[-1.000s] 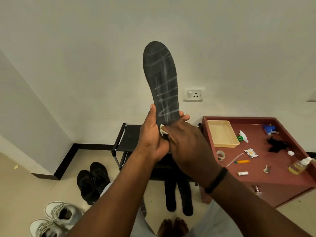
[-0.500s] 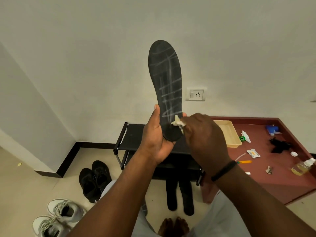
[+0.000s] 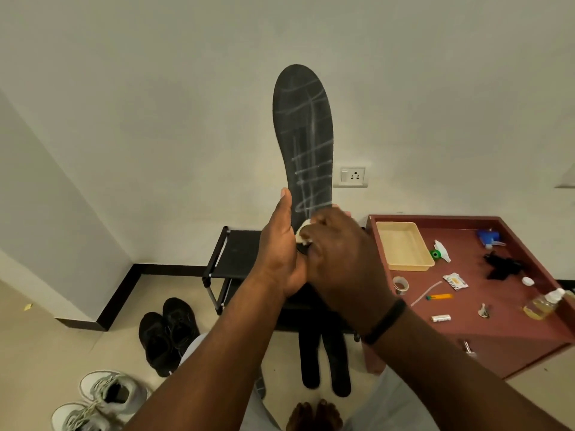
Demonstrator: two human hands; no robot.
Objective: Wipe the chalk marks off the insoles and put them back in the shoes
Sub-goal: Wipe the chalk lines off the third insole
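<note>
Head view: we see the black insole (image 3: 303, 135) held upright against the wall, toe end up, with pale chalk marks (image 3: 311, 157) crossing its face. The left hand (image 3: 281, 247) grips its heel end from the left side, thumb lying straight up along the edge. The right hand (image 3: 339, 247) sits just beside it at the heel, fingers curled, pinching a small white wipe (image 3: 303, 231) against the lower part of the insole. Compared with half a second ago, we find the right hand has dropped lower and closer to the left hand, so the wipe now sits nearer the heel and is mostly covered by the knuckles. Both forearms reach forward and up from the bottom of the view, the right wrist wearing a black band (image 3: 385, 321). Below, two more insoles (image 3: 323, 359) lie side by side on the floor, with black shoes (image 3: 168, 334) to their left and white sneakers (image 3: 99, 399) nearer the corner. To the right, the red worktop (image 3: 513, 331) carries a yellow tray (image 3: 403, 247) and a bottle (image 3: 543, 304).
</note>
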